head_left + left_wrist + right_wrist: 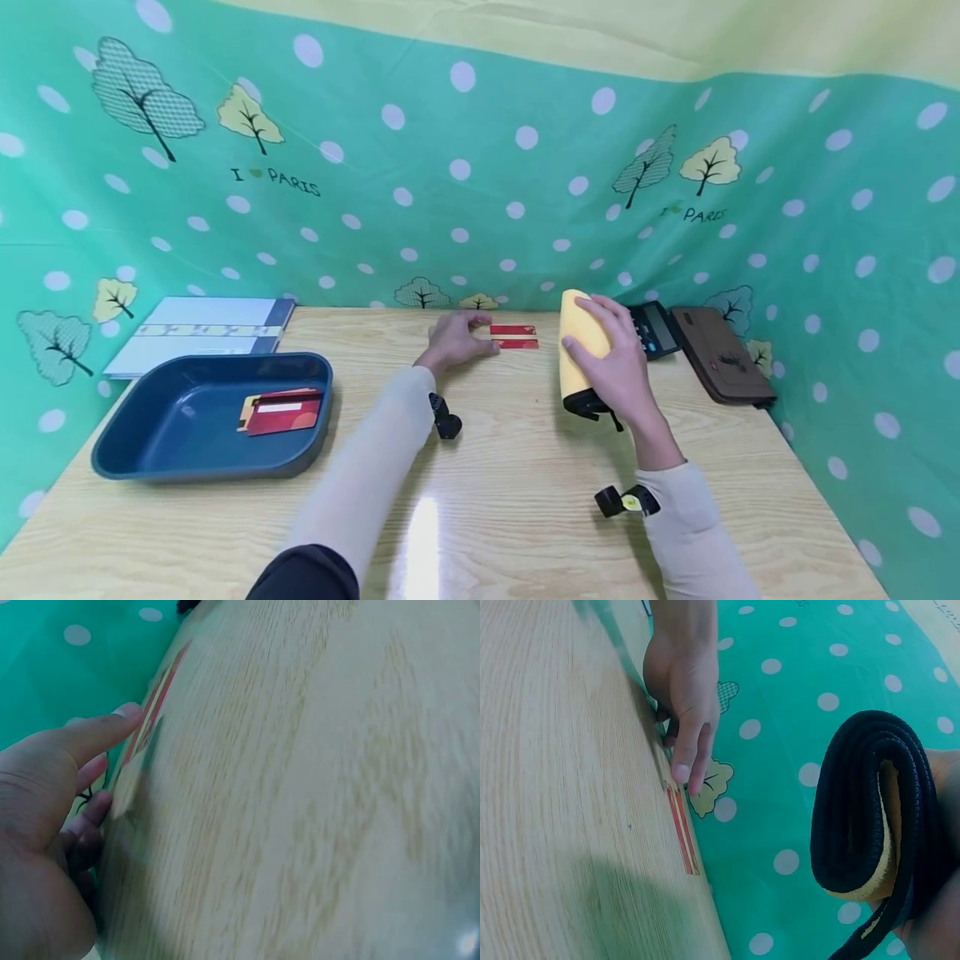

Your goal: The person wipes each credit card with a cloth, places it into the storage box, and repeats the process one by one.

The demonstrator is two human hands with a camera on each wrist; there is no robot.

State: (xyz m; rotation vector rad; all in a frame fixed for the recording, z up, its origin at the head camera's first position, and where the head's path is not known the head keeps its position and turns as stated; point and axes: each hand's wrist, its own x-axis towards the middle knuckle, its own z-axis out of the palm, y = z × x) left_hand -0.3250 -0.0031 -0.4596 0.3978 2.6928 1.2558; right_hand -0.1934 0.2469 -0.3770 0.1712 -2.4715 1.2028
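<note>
Near the table's back edge lie two flat red strips (pixel 513 337), one behind the other. My left hand (pixel 454 340) is at their left end, thumb and fingers spread apart; whether they touch the strips I cannot tell. The left wrist view shows the thumb (pixel 124 712) beside the red strips (pixel 161 694). A rolled or folded yellow cloth (pixel 573 346) with a black side is gripped by my right hand (pixel 618 362), off the table. In the right wrist view the black folded layers of that cloth (pixel 847 810) face the camera.
A blue bin (pixel 210 475) holds red-and-orange cards (pixel 285 414) at left. Behind it lies a white-and-blue folder or book (pixel 202 321). At the back right are a calculator (pixel 658 329) and a brown zipped case (pixel 723 354). A green dotted curtain (pixel 480 200) hangs behind the table.
</note>
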